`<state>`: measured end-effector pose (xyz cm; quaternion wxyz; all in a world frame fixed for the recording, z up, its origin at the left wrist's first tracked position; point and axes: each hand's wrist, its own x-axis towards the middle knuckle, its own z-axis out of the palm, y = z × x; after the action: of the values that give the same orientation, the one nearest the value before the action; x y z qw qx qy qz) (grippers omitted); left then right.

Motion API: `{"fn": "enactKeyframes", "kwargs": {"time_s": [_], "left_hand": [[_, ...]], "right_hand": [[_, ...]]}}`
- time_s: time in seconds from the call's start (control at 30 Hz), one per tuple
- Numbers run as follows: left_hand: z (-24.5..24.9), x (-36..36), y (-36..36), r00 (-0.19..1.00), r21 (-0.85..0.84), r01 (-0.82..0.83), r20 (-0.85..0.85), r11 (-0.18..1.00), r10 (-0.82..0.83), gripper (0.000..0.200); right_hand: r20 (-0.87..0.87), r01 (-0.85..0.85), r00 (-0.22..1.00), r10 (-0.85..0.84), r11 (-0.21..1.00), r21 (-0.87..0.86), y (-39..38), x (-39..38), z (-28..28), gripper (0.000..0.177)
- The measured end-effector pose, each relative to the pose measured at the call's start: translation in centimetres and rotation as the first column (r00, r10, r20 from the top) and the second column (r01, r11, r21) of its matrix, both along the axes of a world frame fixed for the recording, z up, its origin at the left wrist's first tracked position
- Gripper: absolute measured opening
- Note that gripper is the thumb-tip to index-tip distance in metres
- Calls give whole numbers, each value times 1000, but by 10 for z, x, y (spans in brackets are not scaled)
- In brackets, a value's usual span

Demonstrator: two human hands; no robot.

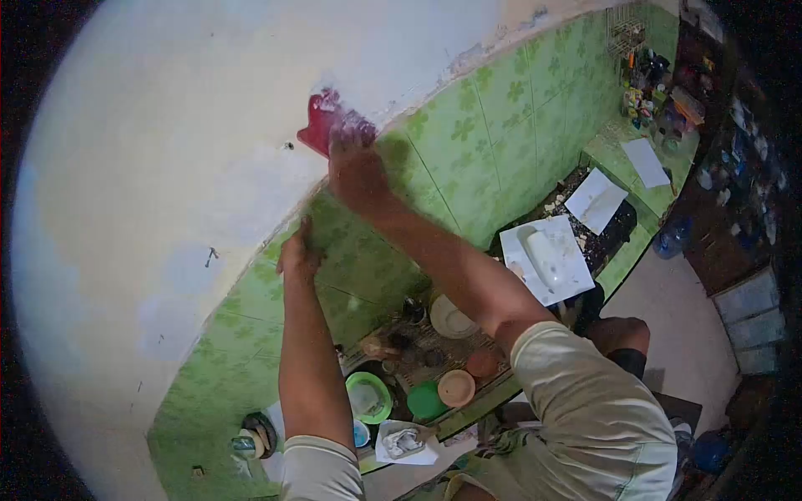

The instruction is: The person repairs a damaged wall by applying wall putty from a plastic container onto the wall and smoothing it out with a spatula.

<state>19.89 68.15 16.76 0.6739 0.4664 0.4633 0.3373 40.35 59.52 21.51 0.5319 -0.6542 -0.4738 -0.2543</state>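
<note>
My right hand (357,171) grips a red plastic putty spreader (316,129) smeared with white paste. The spreader lies against the pale plastered wall (192,150), just above the edge of the green tiles. My left hand (299,252) rests on the green floral tiled wall (451,167) below and to the left of the spreader. It holds nothing; one finger points up toward the top of the tiles, while some of the others are hard to make out. White patches mark the plaster around the spreader.
Below my arms a counter carries a green bowl (368,399), a terracotta dish (457,388) and a plate (454,317). Crumpled material lies on a white sheet (407,442). A white bottle (545,257) lies on another sheet to the right. Small items crowd the far right counter.
</note>
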Motion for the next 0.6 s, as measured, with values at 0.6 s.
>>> {"fn": "enactKeyframes", "kwargs": {"time_s": [0.6], "left_hand": [[0,-4,4,983,118,81,-173,990,-60,98]], "right_hand": [[3,-52,999,54,944,325,-49,3,4,38]]}}
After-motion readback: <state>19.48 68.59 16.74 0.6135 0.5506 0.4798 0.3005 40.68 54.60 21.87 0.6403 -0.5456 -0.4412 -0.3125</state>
